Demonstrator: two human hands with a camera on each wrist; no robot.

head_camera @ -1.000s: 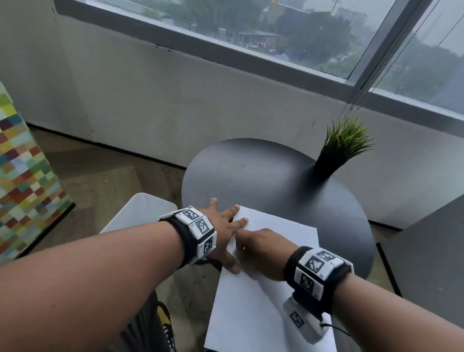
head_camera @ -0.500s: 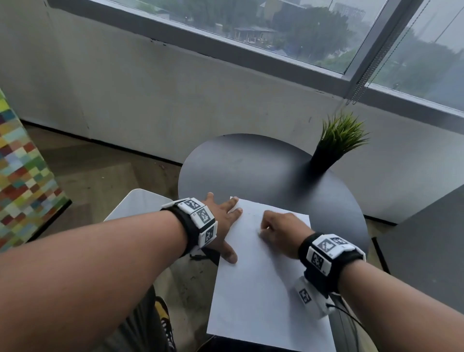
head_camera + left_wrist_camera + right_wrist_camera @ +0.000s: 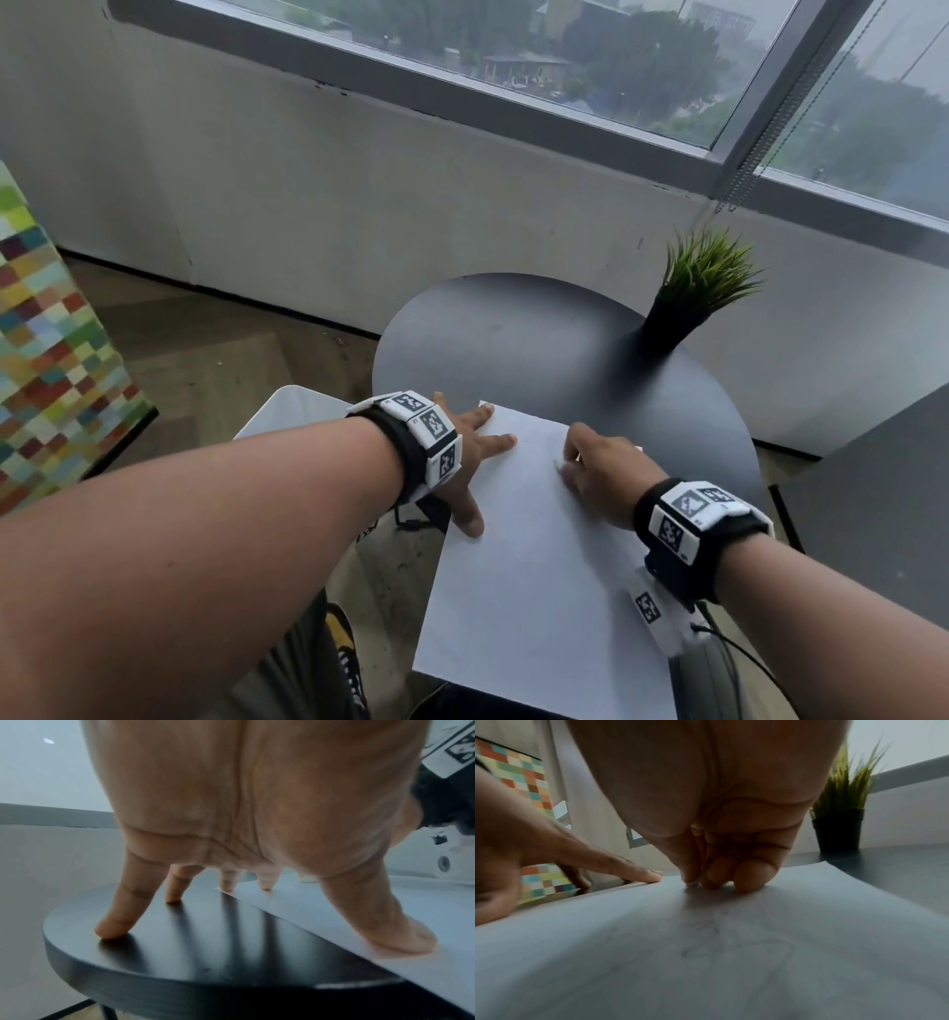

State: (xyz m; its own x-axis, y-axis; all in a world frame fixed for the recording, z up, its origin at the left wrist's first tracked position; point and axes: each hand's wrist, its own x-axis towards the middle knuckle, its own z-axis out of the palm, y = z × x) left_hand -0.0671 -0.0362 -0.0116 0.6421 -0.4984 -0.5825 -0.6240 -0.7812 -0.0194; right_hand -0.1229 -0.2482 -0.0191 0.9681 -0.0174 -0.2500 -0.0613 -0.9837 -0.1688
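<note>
A white sheet of paper (image 3: pixel 539 591) lies on the near part of a round black table (image 3: pixel 513 334) and overhangs its front edge. Faint pencil marks show on the paper (image 3: pixel 731 943). My left hand (image 3: pixel 472 452) is spread flat. Its thumb and two fingers press the sheet's left edge (image 3: pixel 334 912), and the other fingers press the table (image 3: pixel 192 953). My right hand (image 3: pixel 601 473) rests on the upper middle of the sheet with its fingers curled (image 3: pixel 718 841). Thumb and fingertips pinch what looks like a small white piece, mostly hidden.
A potted green plant (image 3: pixel 693 288) stands at the table's far right. A white seat (image 3: pixel 287 411) is left of the table, and a coloured chequered panel (image 3: pixel 46 360) stands further left. Grey furniture (image 3: pixel 873 488) stands on the right, with the wall and window behind.
My right hand has slid over the paper to the right and away from the left hand. The left hand still holds the sheet's left edge.
</note>
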